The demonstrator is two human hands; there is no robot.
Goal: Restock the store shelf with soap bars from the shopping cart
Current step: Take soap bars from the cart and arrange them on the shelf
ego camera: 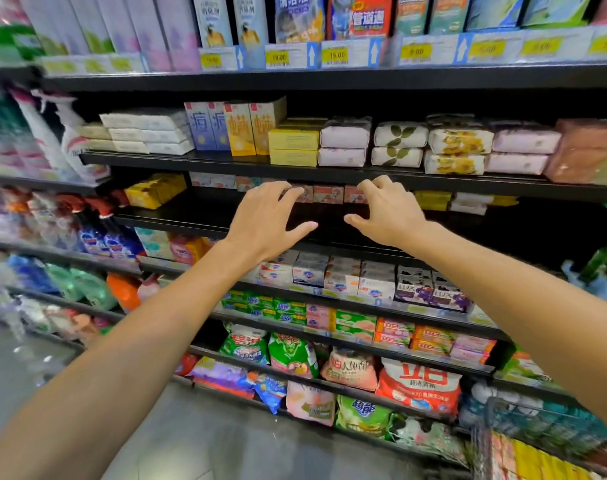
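Pink soap bars (324, 194), a single row set deep on the dark shelf (205, 220), with my left hand (265, 220) and right hand (387, 211) reaching in from either side. The fingers of both hands are curled at the ends of the row; I cannot tell whether they press the boxes or hover just in front, and neither hand visibly clamps a box. The two hands are apart, thumbs pointing toward each other over the bare front of the shelf. The shopping cart (524, 441), lower right, holds more yellow and pink packs.

Risks, as I judge them: squeezing the row from both ends could buckle it and tip a middle box forward. Pulling it toward the front edge could drop one onto the stacked soap boxes (343, 277) on the tier below. The yellow boxes (155, 190) at left sit near my left forearm and could be nudged.
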